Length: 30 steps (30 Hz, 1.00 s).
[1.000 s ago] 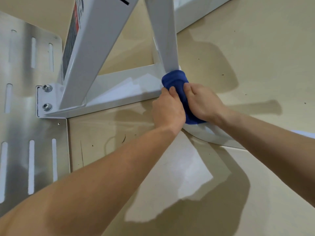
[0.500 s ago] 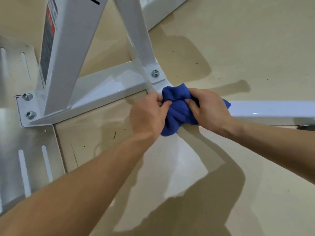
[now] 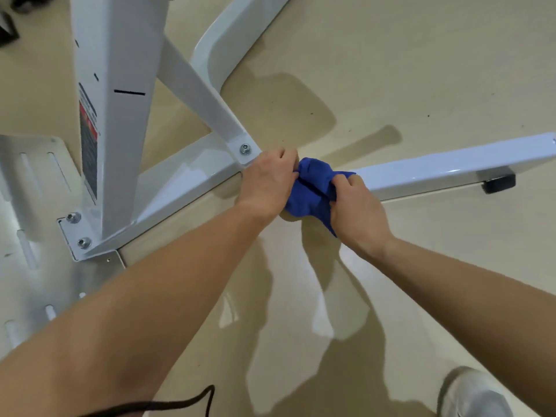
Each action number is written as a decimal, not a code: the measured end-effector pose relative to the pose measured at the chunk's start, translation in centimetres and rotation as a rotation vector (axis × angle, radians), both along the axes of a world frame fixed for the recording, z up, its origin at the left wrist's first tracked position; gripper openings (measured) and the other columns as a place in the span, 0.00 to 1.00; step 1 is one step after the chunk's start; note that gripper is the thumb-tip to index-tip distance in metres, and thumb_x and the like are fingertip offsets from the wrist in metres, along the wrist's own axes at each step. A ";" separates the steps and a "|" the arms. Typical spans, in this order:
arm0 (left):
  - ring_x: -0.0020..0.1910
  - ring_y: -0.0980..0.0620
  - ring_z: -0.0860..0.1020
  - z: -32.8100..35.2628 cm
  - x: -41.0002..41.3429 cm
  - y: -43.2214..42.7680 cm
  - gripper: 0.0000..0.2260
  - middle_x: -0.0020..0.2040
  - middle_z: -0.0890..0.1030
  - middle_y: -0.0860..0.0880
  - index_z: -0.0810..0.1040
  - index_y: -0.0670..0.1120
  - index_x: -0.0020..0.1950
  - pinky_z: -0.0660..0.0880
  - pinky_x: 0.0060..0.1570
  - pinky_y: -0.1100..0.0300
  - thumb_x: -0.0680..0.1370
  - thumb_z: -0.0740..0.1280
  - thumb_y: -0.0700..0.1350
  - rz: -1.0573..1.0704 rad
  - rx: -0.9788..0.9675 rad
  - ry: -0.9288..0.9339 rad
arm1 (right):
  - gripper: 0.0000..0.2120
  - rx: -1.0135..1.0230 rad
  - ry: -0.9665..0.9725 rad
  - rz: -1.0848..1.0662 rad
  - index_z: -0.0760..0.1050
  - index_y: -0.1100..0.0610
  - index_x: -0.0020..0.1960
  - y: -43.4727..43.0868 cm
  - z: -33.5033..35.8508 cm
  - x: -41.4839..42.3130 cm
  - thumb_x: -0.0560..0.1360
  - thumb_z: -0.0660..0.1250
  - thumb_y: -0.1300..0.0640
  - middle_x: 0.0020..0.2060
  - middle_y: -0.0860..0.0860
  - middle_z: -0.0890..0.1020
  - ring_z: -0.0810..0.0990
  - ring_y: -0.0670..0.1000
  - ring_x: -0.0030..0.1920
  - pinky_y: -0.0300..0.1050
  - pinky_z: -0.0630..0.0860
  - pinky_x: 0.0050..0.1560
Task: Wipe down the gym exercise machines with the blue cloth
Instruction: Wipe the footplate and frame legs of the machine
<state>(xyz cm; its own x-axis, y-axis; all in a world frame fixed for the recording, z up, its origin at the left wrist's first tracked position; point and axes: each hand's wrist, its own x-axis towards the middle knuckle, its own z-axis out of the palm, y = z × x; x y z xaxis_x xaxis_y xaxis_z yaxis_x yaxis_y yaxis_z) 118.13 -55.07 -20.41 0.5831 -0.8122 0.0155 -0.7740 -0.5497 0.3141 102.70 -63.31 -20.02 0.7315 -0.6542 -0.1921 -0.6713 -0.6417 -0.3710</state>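
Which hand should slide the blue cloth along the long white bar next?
Probably the right hand. It grips the blue cloth on the side where the white bar stretches away. The left hand holds the cloth's other end, back by the bolted joint.

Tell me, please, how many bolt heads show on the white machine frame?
3. One bolt sits at the diagonal brace's foot, beside the left hand; an upper bolt and a lower bolt sit on the plate at the upright's foot. The blue cloth may hide others.
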 end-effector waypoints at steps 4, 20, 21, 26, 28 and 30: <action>0.46 0.47 0.74 -0.2 0.6 -1.1 0.02 0.49 0.76 0.48 0.75 0.45 0.48 0.69 0.43 0.55 0.79 0.64 0.43 -0.088 0.031 0.064 | 0.05 0.342 -0.252 -0.425 0.70 0.57 0.48 2.3 -0.4 0.6 0.73 0.59 0.63 0.44 0.51 0.76 0.76 0.53 0.37 0.47 0.72 0.33; 0.42 0.49 0.77 -0.6 0.1 -6.2 0.11 0.39 0.79 0.53 0.72 0.55 0.42 0.69 0.42 0.55 0.83 0.58 0.51 -0.369 0.363 0.339 | 0.23 0.765 -0.475 -0.941 0.63 0.60 0.70 4.4 -3.5 3.2 0.84 0.50 0.44 0.57 0.57 0.80 0.79 0.59 0.53 0.50 0.73 0.50; 0.39 0.50 0.75 -0.6 0.1 -6.7 0.13 0.37 0.77 0.53 0.71 0.55 0.39 0.67 0.39 0.56 0.83 0.58 0.50 -0.380 0.362 0.352 | 0.24 0.710 -0.436 -0.942 0.65 0.60 0.67 4.2 -3.9 3.2 0.83 0.50 0.42 0.55 0.57 0.80 0.79 0.60 0.53 0.52 0.75 0.50; 0.36 0.52 0.72 -0.7 -1.9 -9.7 0.13 0.34 0.76 0.52 0.77 0.45 0.45 0.66 0.38 0.58 0.84 0.57 0.48 -0.413 0.287 0.443 | 0.31 0.579 -0.335 -1.013 0.73 0.60 0.62 1.7 -4.2 2.2 0.81 0.46 0.37 0.58 0.57 0.78 0.76 0.60 0.58 0.58 0.74 0.60; 0.41 0.51 0.76 -0.8 -2.8 -11.1 0.13 0.40 0.81 0.52 0.80 0.47 0.51 0.71 0.44 0.56 0.83 0.57 0.49 -0.431 0.259 0.468 | 0.30 0.534 -0.289 -1.074 0.71 0.59 0.66 0.0 -3.8 1.2 0.82 0.46 0.37 0.62 0.57 0.72 0.71 0.59 0.61 0.58 0.71 0.63; 0.47 0.49 0.79 -1.0 -3.2 -12.0 0.12 0.45 0.83 0.51 0.80 0.50 0.53 0.74 0.51 0.52 0.83 0.57 0.50 -0.457 0.259 0.453 | 0.28 0.486 -0.274 -1.116 0.70 0.56 0.68 -1.4 -3.5 0.0 0.82 0.47 0.38 0.63 0.57 0.69 0.68 0.58 0.62 0.59 0.70 0.64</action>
<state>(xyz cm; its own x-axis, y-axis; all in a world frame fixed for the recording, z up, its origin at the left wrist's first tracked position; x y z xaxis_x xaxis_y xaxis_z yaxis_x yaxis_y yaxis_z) 114.89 -67.09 -21.46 0.0845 -0.9225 -0.3767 -0.7696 -0.3006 0.5634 102.68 -64.71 -23.57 -0.1234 -0.8470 -0.5171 -0.6239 0.4714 -0.6233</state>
